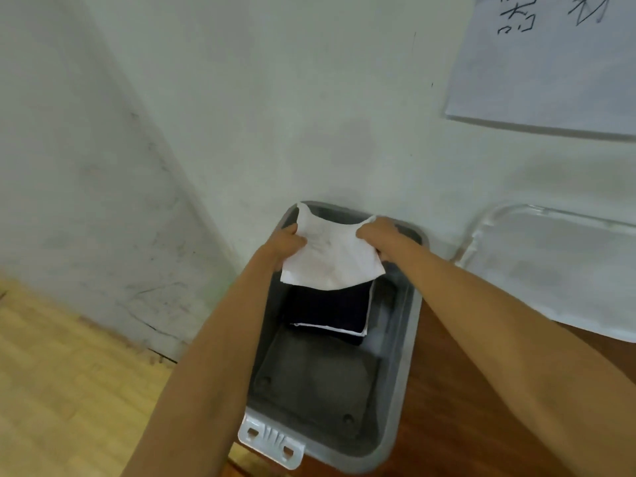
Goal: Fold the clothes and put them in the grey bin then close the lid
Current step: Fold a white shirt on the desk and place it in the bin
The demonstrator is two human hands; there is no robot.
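While the left hand (287, 244) and the right hand (377, 232) each grip an opposite edge of a folded white cloth (330, 259), fingers curled round it, the cloth spans the gap between them over the far end of the bin (409, 339). Just below the hands, a folded dark cloth (327, 311) lies inside the bin. Off to the right of the right hand lies the clear lid (557, 266), apart from the bin.

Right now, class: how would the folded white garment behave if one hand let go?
Probably floppy: the white garment sags between the left hand and right hand. Likely light, since pinched edges carry it. It should settle flat on the dark clothes.
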